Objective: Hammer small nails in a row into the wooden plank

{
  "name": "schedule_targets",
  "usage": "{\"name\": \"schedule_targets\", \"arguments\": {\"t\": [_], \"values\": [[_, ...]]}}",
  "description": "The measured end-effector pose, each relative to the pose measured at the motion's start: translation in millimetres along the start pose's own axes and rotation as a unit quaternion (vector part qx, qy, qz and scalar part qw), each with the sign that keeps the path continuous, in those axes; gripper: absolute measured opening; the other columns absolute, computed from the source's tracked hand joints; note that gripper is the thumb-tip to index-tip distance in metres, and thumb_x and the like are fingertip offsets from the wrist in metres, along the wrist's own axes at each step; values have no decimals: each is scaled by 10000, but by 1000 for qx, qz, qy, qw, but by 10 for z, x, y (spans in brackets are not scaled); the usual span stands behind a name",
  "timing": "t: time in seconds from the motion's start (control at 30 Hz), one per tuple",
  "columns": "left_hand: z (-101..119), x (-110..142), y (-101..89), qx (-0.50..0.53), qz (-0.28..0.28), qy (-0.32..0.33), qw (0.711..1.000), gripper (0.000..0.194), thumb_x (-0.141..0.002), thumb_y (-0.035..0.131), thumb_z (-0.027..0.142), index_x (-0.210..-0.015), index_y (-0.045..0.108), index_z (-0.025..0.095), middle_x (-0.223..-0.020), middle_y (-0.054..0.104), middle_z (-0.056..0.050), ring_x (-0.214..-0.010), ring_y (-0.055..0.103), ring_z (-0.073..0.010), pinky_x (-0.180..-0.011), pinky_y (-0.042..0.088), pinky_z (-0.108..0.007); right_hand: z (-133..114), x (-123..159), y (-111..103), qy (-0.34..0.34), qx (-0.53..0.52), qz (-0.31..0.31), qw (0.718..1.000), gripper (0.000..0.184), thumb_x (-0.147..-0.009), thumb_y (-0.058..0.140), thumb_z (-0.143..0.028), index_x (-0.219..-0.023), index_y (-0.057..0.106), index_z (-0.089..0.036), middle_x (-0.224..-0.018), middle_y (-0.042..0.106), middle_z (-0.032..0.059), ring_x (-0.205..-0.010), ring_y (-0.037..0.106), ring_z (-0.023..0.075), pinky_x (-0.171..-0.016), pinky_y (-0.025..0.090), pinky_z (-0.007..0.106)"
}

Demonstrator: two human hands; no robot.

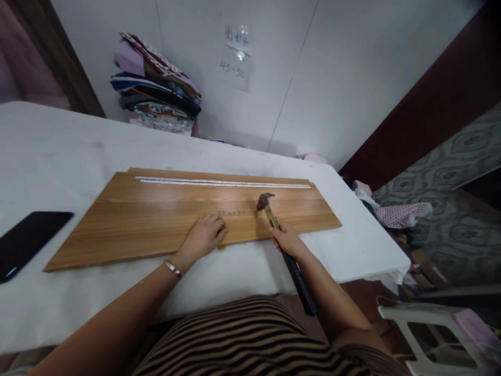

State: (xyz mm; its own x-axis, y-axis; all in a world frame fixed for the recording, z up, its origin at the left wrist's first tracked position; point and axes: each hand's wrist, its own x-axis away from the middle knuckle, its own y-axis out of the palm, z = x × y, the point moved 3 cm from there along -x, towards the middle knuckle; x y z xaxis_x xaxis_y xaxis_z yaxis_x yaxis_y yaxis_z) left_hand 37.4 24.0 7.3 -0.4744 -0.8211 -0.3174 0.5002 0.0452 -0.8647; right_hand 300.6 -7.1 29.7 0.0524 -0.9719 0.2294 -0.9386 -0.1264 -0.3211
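Note:
A brown wooden board [156, 209] lies on the white-covered table. Small nails [234, 212] stand in a row across its middle. My right hand [287, 240] grips a claw hammer [270, 215] partway along its handle. The rusty head is over the board, at the right end of the nail row, and the black grip end hangs toward my body. My left hand [206, 233] rests on the board's near part, fingers curled, left of the nails. Whatever those fingers may hold is hidden. Two pale measuring strips [223, 183] run along the board's far side.
A black phone or tablet [29, 240] lies on the table [97, 149] at left. Folded clothes [156, 89] are stacked against the wall, below and left of paper notes [237, 57]. A white plastic stool [434, 334] stands at lower right.

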Motion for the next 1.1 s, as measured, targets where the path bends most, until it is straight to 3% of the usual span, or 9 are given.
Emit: {"name": "schedule_targets", "arguments": {"t": [0.57,0.83,1.1], "values": [[2,-4,-2,6,-1,1,1000,204,-950,485,289,-837,634,208,-934,656,-82,-922,579,-247,-859,451,-411,-83,91,97,-1,4,-28,1000,160,-826,546,-294,-963,505,-222,-489,434,-110,-339,372,90,-327,302,197],[-3,-5,3,5,-1,0,1000,200,-947,485,289,-835,629,206,-937,657,-86,-930,582,-252,-862,451,-409,-74,65,-16,-6,-1,-2,1000,283,-821,564,-316,-1084,523,-220,-457,423,-122,-329,380,96,-328,310,194],[-48,2,53,-10,-3,4,1000,201,-958,481,286,-860,633,201,-957,664,-84,-942,590,-247,-863,450,-399,52,-59,-145,-8,-21,24,999,229,-788,578,-372,-928,454,-240,-417,421,-137,-301,361,95,-326,290,200]]}}
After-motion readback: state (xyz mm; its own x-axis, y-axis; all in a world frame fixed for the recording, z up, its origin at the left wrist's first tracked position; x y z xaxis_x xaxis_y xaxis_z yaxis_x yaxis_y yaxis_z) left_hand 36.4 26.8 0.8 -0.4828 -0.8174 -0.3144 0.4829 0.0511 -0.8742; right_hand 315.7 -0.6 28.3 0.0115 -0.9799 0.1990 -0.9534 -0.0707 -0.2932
